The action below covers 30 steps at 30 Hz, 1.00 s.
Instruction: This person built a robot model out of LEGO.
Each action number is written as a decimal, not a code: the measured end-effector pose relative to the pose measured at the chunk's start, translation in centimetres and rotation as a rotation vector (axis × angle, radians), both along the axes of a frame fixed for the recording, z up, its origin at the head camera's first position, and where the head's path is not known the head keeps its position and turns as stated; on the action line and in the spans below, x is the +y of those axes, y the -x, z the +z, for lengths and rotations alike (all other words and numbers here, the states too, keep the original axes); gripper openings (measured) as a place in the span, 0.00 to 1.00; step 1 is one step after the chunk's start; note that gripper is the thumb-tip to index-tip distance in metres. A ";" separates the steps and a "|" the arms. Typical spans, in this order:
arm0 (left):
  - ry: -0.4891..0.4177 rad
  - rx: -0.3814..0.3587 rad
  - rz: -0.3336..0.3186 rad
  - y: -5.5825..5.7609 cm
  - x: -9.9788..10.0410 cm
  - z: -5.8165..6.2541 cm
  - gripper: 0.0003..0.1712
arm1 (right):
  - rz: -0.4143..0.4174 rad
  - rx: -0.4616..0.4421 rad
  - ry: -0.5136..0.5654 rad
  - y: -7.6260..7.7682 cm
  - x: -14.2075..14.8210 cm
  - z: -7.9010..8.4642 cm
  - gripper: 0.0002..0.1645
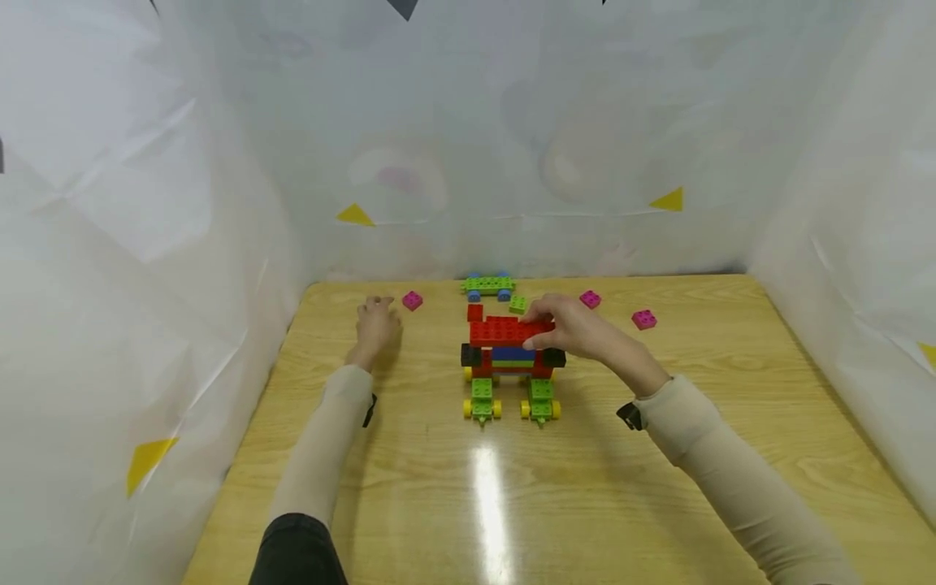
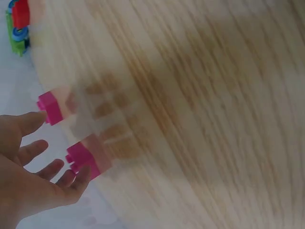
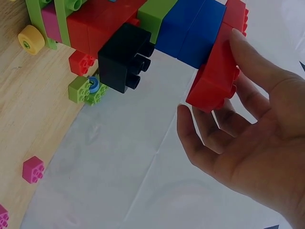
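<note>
My right hand (image 1: 570,327) holds the end of the long red brick (image 1: 497,331) on top of a built block figure, thumb on its near face and fingers behind. Beneath that brick, the right wrist view shows blue bricks (image 3: 188,31) and a black brick (image 3: 125,57) jutting from the side. Green wheeled bases (image 1: 541,390) carry the figure. Far to the left, my left hand (image 1: 376,325) reaches with fingers spread and loosely bent. Its fingertips overlap a pink brick (image 2: 85,160) in the left wrist view, and a second pink brick (image 2: 50,108) lies close by.
Behind the figure stand a green wheeled base (image 1: 488,285) with blue wheels, a small red brick (image 1: 475,313) and a small green brick (image 1: 517,305). Pink bricks (image 1: 644,319) lie at the back right. White sheeting (image 1: 512,146) walls the wooden table (image 1: 409,487) at back and sides.
</note>
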State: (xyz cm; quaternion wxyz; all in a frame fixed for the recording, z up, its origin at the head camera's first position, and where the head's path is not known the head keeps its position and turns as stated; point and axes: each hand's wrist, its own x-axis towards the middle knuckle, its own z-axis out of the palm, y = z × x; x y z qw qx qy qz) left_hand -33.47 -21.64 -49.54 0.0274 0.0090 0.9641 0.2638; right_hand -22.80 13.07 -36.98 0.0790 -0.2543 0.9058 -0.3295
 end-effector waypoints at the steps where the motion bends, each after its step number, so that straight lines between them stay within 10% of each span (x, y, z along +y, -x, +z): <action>1: 0.011 -0.013 0.001 0.0 0.0 -0.2 0.27 | 0.002 0.001 0.002 0.0 0.0 0.0 0.17; 17: 0.098 0.163 -0.125 -0.1 3.2 -0.6 0.18 | -0.002 -0.016 -0.011 -0.7 0.5 0.4 0.17; 30: -0.035 0.190 -0.482 -1.0 11.3 0.1 0.20 | 0.009 0.008 -0.006 -2.2 0.7 0.3 0.17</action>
